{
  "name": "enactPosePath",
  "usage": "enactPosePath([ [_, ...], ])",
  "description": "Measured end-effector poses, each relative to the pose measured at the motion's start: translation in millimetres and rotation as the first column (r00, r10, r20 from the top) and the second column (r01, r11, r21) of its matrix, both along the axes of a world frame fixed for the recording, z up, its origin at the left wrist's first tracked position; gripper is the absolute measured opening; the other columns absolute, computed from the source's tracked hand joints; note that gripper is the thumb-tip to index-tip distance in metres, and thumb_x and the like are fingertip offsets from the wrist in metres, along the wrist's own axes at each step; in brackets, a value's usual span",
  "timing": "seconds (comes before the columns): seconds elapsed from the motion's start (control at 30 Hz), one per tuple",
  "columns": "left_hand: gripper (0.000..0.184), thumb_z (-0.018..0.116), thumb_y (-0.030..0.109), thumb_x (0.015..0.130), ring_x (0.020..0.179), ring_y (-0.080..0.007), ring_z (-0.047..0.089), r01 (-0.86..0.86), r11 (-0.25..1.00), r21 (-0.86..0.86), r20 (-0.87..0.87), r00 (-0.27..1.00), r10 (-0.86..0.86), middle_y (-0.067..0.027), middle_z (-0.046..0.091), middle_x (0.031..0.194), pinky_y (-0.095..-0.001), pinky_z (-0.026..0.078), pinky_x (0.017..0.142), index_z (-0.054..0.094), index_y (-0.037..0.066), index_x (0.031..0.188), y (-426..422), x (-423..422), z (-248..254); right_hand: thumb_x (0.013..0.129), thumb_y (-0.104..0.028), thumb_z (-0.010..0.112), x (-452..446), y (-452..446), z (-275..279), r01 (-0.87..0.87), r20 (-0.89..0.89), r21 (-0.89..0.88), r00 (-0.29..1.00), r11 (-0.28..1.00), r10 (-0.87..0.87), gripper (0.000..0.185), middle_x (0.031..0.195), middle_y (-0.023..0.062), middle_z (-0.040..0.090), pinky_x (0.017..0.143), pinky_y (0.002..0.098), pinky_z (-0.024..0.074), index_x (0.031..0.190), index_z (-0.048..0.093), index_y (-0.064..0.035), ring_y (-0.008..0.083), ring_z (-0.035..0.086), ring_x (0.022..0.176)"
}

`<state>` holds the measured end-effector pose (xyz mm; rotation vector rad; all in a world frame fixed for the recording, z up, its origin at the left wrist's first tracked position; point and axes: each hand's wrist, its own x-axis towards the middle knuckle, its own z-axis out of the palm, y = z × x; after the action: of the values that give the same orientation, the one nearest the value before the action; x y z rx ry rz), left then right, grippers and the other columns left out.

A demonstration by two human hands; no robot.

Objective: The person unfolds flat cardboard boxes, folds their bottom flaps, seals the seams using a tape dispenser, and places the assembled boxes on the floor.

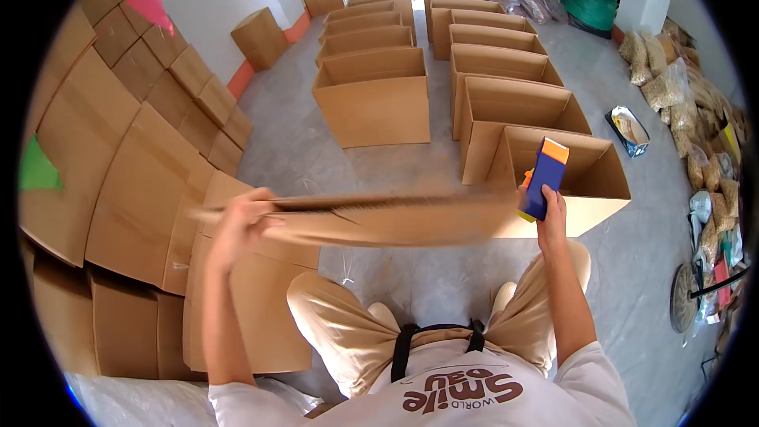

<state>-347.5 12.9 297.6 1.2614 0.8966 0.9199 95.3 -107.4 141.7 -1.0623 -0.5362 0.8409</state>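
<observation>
A cardboard box (379, 225), folded nearly flat and smeared by motion, stretches across in front of my body. My left hand (247, 217) is closed on its left end, thumb and fingers around the edge. In my right hand (553, 209) is a blue tool with an orange end, which looks like a tape dispenser (547, 178); my fingers wrap its lower part. The right end of the folded box reaches close to this hand, and whether they touch I cannot tell. Just beyond the tool stands an open cardboard box (609, 170).
Two rows of open boxes (379, 111) stand ahead on the grey floor (277, 126). Flat cardboard sheets (134, 198) and stacked cartons lean at the left. A small patterned container (630, 133) sits right of the rows. Filled bags (664, 87) and a round metal base (683, 298) line the right side.
</observation>
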Motion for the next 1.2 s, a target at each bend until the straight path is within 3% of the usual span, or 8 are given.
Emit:
enactPosePath([
  [0.13,0.009,0.07,0.009,0.07,0.084,-0.0239,0.055,0.758,0.426,0.494,-0.838,0.545,0.002,-0.0054,0.061,0.09,-0.041,0.043,0.088,0.062,0.006,0.066,34,38,-70,0.09,-0.02,0.046,9,-6,-25,-0.254,0.132,-0.125,0.954,0.959,0.27,0.031,0.092,0.0093,0.063,0.072,0.03,0.0508,0.112,0.052,0.001,0.0164,0.062,0.075],
  [0.27,0.01,0.075,0.015,0.066,0.113,-0.0241,0.045,0.722,0.485,0.493,-0.835,0.55,0.029,-0.0032,0.057,0.11,-0.047,0.022,0.108,0.067,0.01,0.07,15,83,-137,0.083,-0.032,0.064,-30,-22,-7,-0.606,0.135,-0.382,0.71,0.698,0.691,0.052,0.096,0.0102,0.06,0.072,0.03,0.0501,0.119,0.047,0.0013,0.0163,0.06,0.084],
  [0.47,0.014,0.077,0.017,0.062,0.132,-0.028,0.028,0.648,0.549,0.529,-0.788,0.615,0.034,-0.0046,0.041,0.136,-0.05,0.013,0.112,0.068,0.011,0.072,12,92,-141,0.059,-0.049,0.082,-87,-42,5,-0.308,0.69,-0.597,0.274,0.741,0.67,0.092,0.104,0.0144,0.057,0.082,0.0343,0.0461,0.125,0.043,0.0019,0.0234,0.058,0.094],
  [0.6,0.013,0.076,0.01,0.061,0.137,-0.0301,0.02,0.603,0.575,0.553,-0.753,0.658,0.033,-0.0049,0.029,0.148,-0.0519,0.011,0.112,0.068,0.012,0.072,-2,80,-135,0.063,-0.053,0.078,-84,-40,2,-0.527,0.385,-0.625,0.434,0.576,0.814,0.089,0.099,0.0169,0.061,0.082,0.0343,0.046,0.122,0.044,0.0049,0.0242,0.06,0.092],
  [0.73,0.011,0.074,0.011,0.062,0.138,-0.0308,0.018,0.569,0.592,0.571,-0.732,0.679,0.054,-0.0052,0.028,0.148,-0.0528,0.01,0.111,0.069,0.011,0.072,-21,62,-136,0.071,-0.05,0.072,-86,-49,18,-0.353,0.466,-0.663,0.496,0.66,0.733,0.071,0.084,0.019,0.064,0.075,0.0385,0.049,0.108,0.049,0.006,0.0292,0.063,0.081],
  [0.8,0.009,0.073,0.012,0.064,0.138,-0.0295,0.02,0.594,0.582,0.555,-0.757,0.65,0.058,-0.004,0.031,0.147,-0.0534,0.009,0.109,0.068,0.011,0.071,-30,60,-133,0.078,-0.041,0.067,-96,-53,17,0.114,0.821,-0.57,0.121,0.814,0.558,0.052,0.071,0.0199,0.061,0.062,0.0413,0.0483,0.098,0.05,0.0048,0.0348,0.061,0.065],
  [0.97,0.011,0.073,0.017,0.066,0.112,-0.0211,0.05,0.555,0.533,0.639,-0.699,0.707,0.102,0.0063,0.065,0.109,-0.0503,0.017,0.106,0.063,0.012,0.07,-45,45,-125,0.081,-0.036,0.064,-92,-18,26,0.122,0.922,-0.386,0.015,0.914,0.387,0.042,0.062,0.0204,0.058,0.056,0.044,0.0462,0.085,0.045,0.002,0.0379,0.059,0.06],
  [1.2,0.01,0.067,0.02,0.068,0.085,-0.015,0.053,0.761,0.379,0.527,-0.838,0.539,0.084,0.0029,0.059,0.078,-0.0351,0.036,0.088,0.061,0.014,0.074,-111,84,-118,0.081,-0.039,0.064,-87,83,21,0.16,0.958,-0.274,-0.037,0.948,0.283,0.043,0.065,0.0198,0.06,0.057,0.0432,0.0482,0.086,0.05,0.0007,0.0358,0.061,0.06],
])
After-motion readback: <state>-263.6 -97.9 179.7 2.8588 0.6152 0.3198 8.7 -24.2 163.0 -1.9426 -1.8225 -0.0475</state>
